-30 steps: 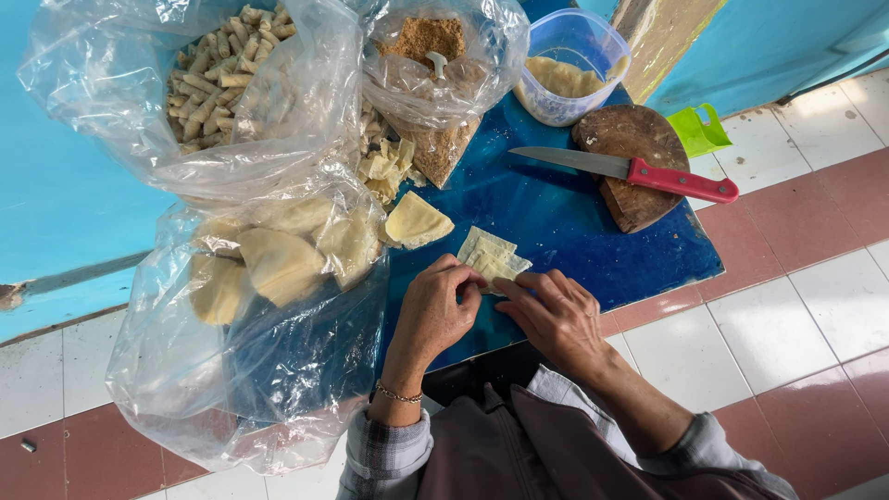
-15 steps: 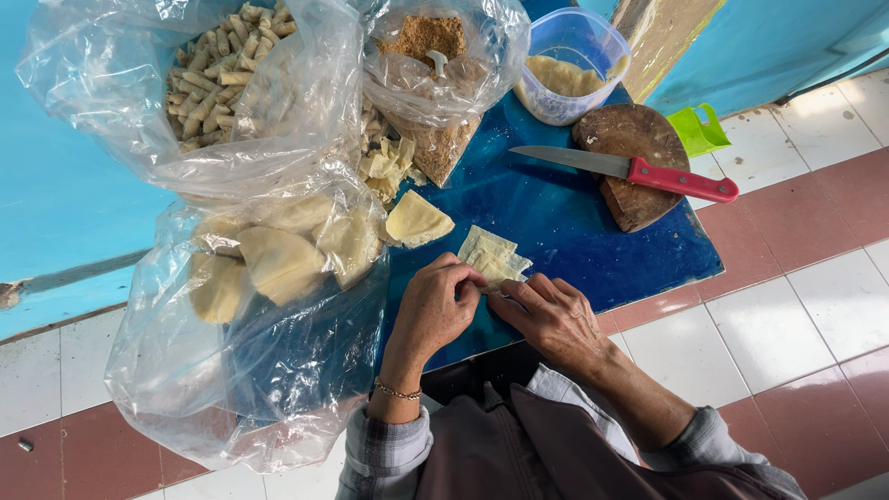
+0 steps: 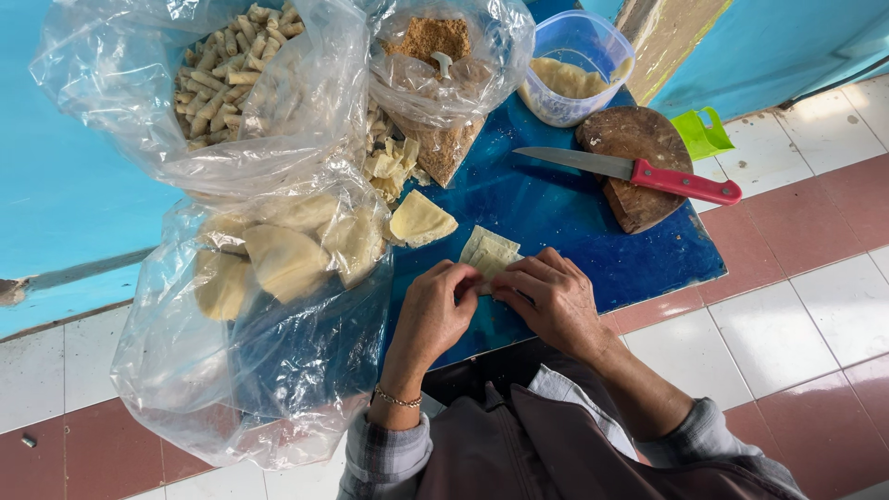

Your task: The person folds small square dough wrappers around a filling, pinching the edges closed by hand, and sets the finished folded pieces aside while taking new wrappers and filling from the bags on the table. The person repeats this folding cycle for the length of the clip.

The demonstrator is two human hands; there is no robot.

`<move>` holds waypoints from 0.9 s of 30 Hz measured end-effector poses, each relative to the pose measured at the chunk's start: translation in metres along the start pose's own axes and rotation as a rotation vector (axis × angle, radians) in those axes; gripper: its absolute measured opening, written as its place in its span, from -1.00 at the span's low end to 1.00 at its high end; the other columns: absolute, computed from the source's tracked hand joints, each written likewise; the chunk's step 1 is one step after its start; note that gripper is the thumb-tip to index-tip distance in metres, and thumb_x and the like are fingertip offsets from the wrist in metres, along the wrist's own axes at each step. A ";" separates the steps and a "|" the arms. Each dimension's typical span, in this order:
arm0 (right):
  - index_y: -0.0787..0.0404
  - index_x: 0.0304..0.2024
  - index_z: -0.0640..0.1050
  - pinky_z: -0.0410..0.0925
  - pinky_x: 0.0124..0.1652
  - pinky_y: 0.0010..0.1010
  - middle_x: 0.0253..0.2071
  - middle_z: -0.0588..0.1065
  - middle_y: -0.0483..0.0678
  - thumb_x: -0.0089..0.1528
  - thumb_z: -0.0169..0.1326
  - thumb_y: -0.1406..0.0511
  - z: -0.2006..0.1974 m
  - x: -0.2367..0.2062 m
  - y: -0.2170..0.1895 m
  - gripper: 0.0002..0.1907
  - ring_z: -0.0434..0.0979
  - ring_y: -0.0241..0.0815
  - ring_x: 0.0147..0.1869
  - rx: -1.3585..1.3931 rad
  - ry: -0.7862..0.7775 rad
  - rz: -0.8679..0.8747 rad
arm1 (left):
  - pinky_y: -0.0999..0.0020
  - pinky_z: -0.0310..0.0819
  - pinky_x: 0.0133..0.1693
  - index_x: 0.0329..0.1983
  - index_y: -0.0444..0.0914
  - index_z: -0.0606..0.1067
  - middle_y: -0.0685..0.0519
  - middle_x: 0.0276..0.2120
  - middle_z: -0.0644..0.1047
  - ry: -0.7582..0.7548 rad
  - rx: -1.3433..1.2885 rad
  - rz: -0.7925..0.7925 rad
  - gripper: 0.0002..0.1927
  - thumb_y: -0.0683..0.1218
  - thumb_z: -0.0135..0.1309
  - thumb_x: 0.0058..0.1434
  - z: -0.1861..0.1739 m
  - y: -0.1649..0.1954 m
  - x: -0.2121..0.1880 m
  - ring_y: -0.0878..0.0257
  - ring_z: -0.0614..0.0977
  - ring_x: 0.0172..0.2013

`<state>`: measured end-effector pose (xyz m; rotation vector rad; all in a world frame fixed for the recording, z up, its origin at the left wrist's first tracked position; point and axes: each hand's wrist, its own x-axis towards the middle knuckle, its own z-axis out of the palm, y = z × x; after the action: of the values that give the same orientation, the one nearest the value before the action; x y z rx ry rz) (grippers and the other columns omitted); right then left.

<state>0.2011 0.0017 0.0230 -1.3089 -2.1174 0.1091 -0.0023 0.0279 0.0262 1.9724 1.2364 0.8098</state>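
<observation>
- Head view: both hands meet over a pale wrapper (image 3: 491, 255) on the blue counter (image 3: 574, 222).
- Left hand (image 3: 435, 310): fingers (image 3: 463, 276) together, pinching the wrapper's near left edge.
- Right hand (image 3: 551, 296): fingers (image 3: 509, 282) together, pressing its near right edge.
- The wrapper lies under and just beyond the fingertips, its far half showing past them.
- Risk: thin dough may tear if pinched too hard; uneven pressure between the hands could skew the fold.
- Another sheet (image 3: 419, 220) lies just left of the fingers.
- A knife (image 3: 639, 171) rests well beyond the right fingers.
</observation>
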 end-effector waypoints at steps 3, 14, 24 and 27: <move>0.01 -0.15 0.71 0.37 -0.23 -0.30 -0.23 0.57 -0.19 0.11 0.31 0.15 -0.002 -0.001 -0.004 -0.73 0.48 -0.16 -0.19 -0.005 -0.020 0.029 | 0.21 0.52 -0.30 -0.22 -0.28 0.59 0.00 -0.33 0.52 0.028 0.175 0.067 -0.89 -0.20 0.23 0.18 0.004 0.002 -0.006 0.09 0.62 -0.31; 0.06 -0.20 0.70 0.34 -0.26 -0.33 -0.18 0.58 -0.16 0.13 0.30 0.19 -0.003 -0.011 -0.012 -0.79 0.49 -0.16 -0.15 -0.054 0.028 -0.038 | 0.21 0.53 -0.24 -0.21 -0.27 0.59 0.00 -0.31 0.51 0.084 0.118 0.088 -0.90 -0.22 0.20 0.20 0.003 0.000 -0.021 0.08 0.62 -0.24; 0.08 -0.21 0.70 0.35 -0.29 -0.31 -0.24 0.58 -0.15 0.14 0.30 0.20 -0.003 -0.004 -0.007 -0.80 0.50 -0.16 -0.20 -0.055 -0.027 -0.054 | 0.22 0.55 -0.23 -0.13 -0.27 0.58 0.01 -0.26 0.52 0.092 0.107 0.072 -0.86 -0.25 0.16 0.25 0.004 -0.003 -0.020 0.10 0.63 -0.22; 0.08 -0.25 0.70 0.39 -0.25 -0.27 -0.29 0.57 -0.15 0.14 0.30 0.20 -0.007 0.004 -0.003 -0.83 0.52 -0.13 -0.21 -0.001 -0.122 -0.014 | 0.22 0.55 -0.21 -0.21 -0.25 0.56 0.03 -0.28 0.51 0.049 0.179 0.054 -0.88 -0.21 0.22 0.19 0.006 -0.001 -0.019 0.11 0.63 -0.21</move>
<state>0.2009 0.0021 0.0318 -1.3182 -2.2283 0.1859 -0.0051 0.0094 0.0189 2.1485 1.3292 0.8018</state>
